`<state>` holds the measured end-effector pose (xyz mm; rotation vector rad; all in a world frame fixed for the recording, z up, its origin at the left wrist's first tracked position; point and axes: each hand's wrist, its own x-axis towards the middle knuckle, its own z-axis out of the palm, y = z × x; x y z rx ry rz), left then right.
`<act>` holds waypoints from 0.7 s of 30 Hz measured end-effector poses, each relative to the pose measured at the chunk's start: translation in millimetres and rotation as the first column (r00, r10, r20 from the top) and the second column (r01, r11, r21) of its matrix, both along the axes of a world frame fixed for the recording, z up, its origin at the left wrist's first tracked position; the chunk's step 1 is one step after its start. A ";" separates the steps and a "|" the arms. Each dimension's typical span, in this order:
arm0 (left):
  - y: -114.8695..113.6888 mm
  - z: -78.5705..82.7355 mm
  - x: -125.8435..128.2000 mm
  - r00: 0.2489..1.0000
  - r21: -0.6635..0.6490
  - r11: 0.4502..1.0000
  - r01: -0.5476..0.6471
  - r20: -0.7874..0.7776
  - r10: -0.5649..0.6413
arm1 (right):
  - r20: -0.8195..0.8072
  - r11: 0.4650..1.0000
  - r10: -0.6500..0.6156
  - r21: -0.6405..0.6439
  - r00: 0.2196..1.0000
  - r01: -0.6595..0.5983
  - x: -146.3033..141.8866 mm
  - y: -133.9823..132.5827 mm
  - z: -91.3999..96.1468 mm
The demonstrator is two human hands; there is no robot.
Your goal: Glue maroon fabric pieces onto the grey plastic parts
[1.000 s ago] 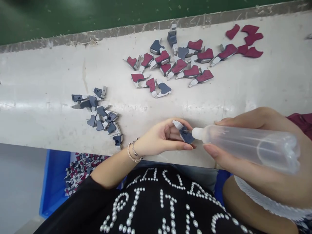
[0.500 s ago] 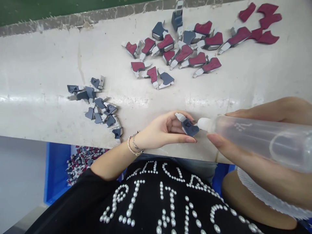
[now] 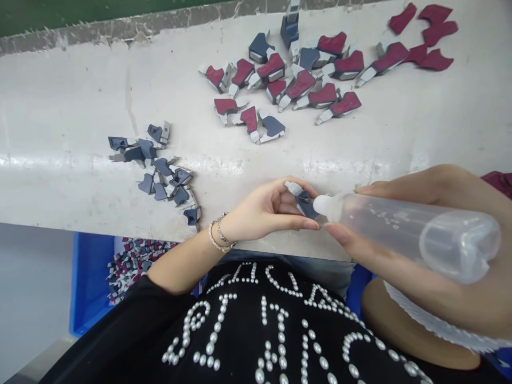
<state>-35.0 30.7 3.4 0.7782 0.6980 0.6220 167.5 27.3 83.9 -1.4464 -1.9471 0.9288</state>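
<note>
**The left hand pinches a grey-blue piece against the white nozzle of a clear plastic squeeze bottle.**

The left fingers curl narrowly around the piece, which has a pale tab and sits at the near edge of the white bench. The right hand wraps wide around the bottle, its nozzle at the piece. Two bracelets circle the left wrist. At 8 o'clock from the left hand, below the bench edge, a blue crate holds a heap of mixed pieces. On the bench, grey-blue pieces lie at 10 o'clock, red-and-grey pieces at 12, and loose maroon cutouts at 1.
</note>
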 end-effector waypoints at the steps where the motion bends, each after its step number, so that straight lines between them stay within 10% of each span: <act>1: 0.0 -0.6 0.0 1.000 0.004 1.000 0.001 -0.005 -0.001 | 0.023 0.999 0.001 0.036 1.000 -0.002 0.3 -0.2 0.1; 21: -0.2 0.3 0.9 1.000 0.003 1.000 -0.019 0.005 0.019 | 0.010 0.997 0.049 0.055 0.999 -0.050 4.3 -2.4 1.4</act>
